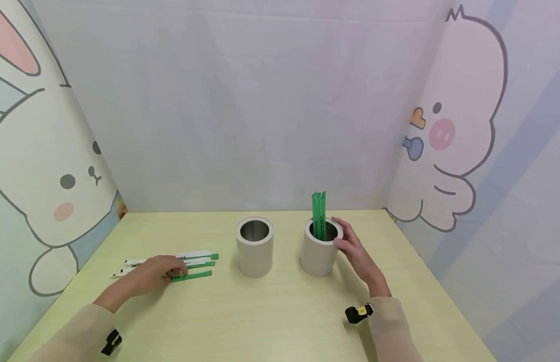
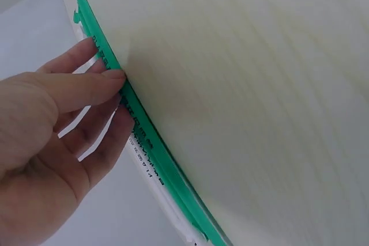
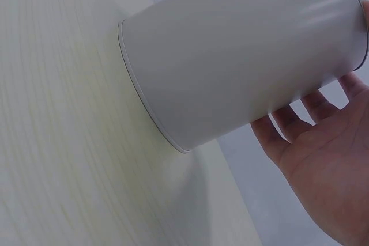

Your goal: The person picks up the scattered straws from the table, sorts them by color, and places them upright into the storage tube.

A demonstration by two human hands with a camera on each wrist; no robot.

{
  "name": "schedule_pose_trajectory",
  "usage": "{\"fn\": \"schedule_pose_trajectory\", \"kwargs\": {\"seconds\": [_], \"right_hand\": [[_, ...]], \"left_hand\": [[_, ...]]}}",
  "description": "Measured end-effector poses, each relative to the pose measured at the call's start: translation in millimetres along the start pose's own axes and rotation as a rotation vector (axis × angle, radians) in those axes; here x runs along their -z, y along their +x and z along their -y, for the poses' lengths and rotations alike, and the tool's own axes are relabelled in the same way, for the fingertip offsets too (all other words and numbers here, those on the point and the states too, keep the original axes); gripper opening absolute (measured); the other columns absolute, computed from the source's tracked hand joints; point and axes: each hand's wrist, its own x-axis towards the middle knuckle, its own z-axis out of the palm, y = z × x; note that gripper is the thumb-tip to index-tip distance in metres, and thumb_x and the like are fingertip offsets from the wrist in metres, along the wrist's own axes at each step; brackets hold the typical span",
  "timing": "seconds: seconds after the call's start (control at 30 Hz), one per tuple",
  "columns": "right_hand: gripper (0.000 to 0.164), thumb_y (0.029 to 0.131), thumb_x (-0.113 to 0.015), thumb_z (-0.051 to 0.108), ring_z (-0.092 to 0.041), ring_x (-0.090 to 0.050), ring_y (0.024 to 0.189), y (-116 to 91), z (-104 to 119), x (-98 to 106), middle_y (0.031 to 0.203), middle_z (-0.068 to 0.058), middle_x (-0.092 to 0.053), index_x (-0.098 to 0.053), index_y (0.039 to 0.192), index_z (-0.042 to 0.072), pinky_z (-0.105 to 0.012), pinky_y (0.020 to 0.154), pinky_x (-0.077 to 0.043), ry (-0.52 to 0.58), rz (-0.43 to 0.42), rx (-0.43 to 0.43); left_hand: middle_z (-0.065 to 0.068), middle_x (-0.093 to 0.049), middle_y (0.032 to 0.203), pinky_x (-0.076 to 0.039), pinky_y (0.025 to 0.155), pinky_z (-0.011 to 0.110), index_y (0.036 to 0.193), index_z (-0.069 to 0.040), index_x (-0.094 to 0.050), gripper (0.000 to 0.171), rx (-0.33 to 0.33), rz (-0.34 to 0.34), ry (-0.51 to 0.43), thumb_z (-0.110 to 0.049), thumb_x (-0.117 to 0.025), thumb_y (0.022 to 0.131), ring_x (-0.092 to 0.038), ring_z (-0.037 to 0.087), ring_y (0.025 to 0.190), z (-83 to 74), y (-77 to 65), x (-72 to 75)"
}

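A slim green wrapped stick (image 2: 151,133) with dark printing lies on the table at left. My left hand (image 1: 153,274) pinches it between thumb and fingers, as the left wrist view shows. Behind it lie several white-and-green wrapped sticks (image 1: 198,255), partly covered by the hand. On the right, a light grey cylindrical holder (image 1: 317,259) stands upright with green wrapped sticks (image 1: 319,213) poking up from it. My right hand (image 1: 358,256) holds this holder from its right side, thumb near the rim. Its fingers (image 3: 282,124) touch the wall.
A second, matching holder (image 1: 254,259) stands upright in the middle, left of the held one; no sticks show above its rim. The pale yellow table (image 1: 261,322) meets a grey backdrop (image 1: 243,125) at its far edge. Cartoon-printed curtains (image 1: 470,120) flank it.
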Motion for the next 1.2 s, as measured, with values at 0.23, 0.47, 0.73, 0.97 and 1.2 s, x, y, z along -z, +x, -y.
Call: {"fn": "schedule_pose_trajectory", "kwargs": {"seconds": [0.23, 0.47, 0.73, 0.97, 1.2], "right_hand": [[0.061, 0.112, -0.045, 0.024, -0.032, -0.026, 0.156, -1, 0, 0, 0.172, -0.013, -0.024, -0.021, 0.168, 0.019, -0.063, 0.125, -0.023, -0.018, -0.001, -0.001], [0.061, 0.112, -0.045, 0.024, -0.035, -0.026, 0.156, 0, 0, 0, 0.171, -0.015, -0.024, -0.021, 0.168, 0.018, -0.067, 0.125, -0.021, -0.002, -0.005, -0.003], [0.062, 0.112, -0.044, 0.024, -0.038, -0.024, 0.157, 1, 0, 0, 0.172, -0.016, -0.023, -0.021, 0.168, 0.017, -0.069, 0.125, -0.019, 0.005, -0.002, -0.004], [0.062, 0.112, -0.045, 0.024, -0.039, -0.024, 0.156, 1, 0, 1, 0.172, -0.017, -0.024, -0.020, 0.168, 0.017, -0.069, 0.125, -0.019, 0.010, 0.002, 0.002], [0.062, 0.112, -0.044, 0.024, -0.039, -0.026, 0.156, 1, -1, 1, 0.171, -0.017, -0.025, -0.020, 0.168, 0.017, -0.069, 0.125, -0.020, 0.003, 0.003, 0.002]], "left_hand": [[-0.004, -0.070, 0.106, -0.058, 0.076, 0.032, 0.118, -0.017, -0.072, 0.053, -0.046, 0.010, -0.047, 0.024, -0.069, 0.084, -0.065, 0.011, 0.092, -6.9, 4.7, 1.8], [-0.005, -0.071, 0.111, -0.060, 0.076, 0.028, 0.125, -0.017, -0.069, 0.045, -0.100, -0.034, -0.125, 0.013, -0.073, 0.092, -0.067, 0.012, 0.096, -36.2, 20.2, 11.5], [-0.003, -0.072, 0.111, -0.062, 0.079, 0.029, 0.131, -0.019, -0.068, 0.042, -0.093, -0.076, -0.306, 0.006, -0.073, 0.097, -0.069, 0.018, 0.096, -87.8, 56.2, 16.2], [-0.003, -0.071, 0.119, -0.063, 0.081, 0.031, 0.136, -0.021, -0.067, 0.047, -0.071, -0.179, -0.383, 0.004, -0.074, 0.097, -0.070, 0.018, 0.099, -134.9, 99.2, 13.1], [0.000, -0.071, 0.117, -0.062, 0.086, 0.035, 0.138, -0.025, -0.065, 0.045, 0.061, -0.321, -0.548, -0.003, -0.073, 0.100, -0.069, 0.018, 0.102, -176.5, 148.2, 14.1]]}}
